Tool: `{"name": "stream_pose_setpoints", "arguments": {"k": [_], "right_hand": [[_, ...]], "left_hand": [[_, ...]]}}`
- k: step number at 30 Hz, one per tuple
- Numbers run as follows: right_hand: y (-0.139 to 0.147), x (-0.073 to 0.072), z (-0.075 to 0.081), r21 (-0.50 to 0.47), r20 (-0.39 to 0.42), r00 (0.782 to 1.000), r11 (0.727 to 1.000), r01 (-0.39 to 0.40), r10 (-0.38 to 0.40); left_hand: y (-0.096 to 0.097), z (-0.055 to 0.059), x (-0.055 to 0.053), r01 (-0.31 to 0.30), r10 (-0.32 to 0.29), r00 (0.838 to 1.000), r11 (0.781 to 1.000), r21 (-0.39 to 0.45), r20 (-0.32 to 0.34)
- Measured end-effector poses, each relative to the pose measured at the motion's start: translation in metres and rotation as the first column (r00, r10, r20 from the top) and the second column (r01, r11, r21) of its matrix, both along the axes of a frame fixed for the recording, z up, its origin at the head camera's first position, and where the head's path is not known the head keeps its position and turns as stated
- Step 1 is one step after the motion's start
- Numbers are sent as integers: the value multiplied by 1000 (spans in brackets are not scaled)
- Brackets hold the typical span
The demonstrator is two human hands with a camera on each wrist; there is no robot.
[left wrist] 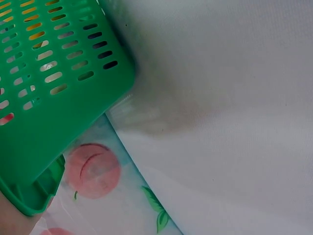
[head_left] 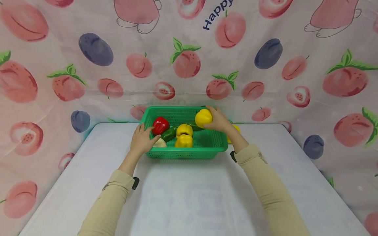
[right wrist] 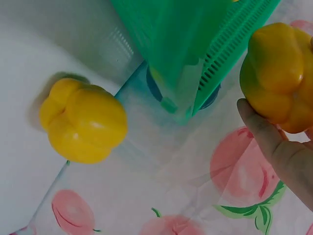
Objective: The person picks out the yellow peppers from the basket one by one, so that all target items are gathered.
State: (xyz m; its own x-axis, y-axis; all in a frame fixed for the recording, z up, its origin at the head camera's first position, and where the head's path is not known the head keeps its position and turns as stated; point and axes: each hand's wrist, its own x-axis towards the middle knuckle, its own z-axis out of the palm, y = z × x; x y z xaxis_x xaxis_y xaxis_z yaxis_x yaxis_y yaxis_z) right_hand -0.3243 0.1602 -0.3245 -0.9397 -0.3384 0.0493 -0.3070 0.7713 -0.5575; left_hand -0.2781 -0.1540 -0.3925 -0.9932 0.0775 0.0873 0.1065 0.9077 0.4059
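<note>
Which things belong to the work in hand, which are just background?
Likely part of the work: held yellow pepper; green basket; red pepper, green vegetables, pale item, yellow peppers inside; loose yellow pepper beside it.

Just background: fruit-print cloth; white tabletop.

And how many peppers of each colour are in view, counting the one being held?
Yellow peppers: 4 (1 in the right hand, 2 in the green basket, 1 outside it)
Red pepper: 1 (in the basket)
Total: 5

left arm (head_left: 110, 200) and right arm (head_left: 267, 186) reach forward, left fingers (head_left: 149, 130) spread, right fingers (head_left: 213, 112) curled.
</note>
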Motion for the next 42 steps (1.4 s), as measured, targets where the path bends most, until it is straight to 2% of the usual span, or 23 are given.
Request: {"name": "stream_pose_setpoints", "arguments": {"k": [12,24,29,37,42], "right_hand": [[9,12,-14,-130,42,995,987,95,-90],[21,28,-16,-268,-17,991,956,123,-132],[27,31,-17,-268,-20,990,954,132,-143],[38,34,-19,-322,-8,986,934,156,-168],[45,38,-21,-301,-13,981,937,180,-193]], "left_hand": [[-1,-2,-2,-5,5,1000,1000,-11,5],[0,-2,-3,-4,4,1000,1000,-16,-4],[0,-2,-2,-3,3,1000,1000,-9,-9],[-1,-2,-2,-8,8,999,1000,-6,-34],[-2,-3,-2,-5,5,999,1000,-6,-32]]}}
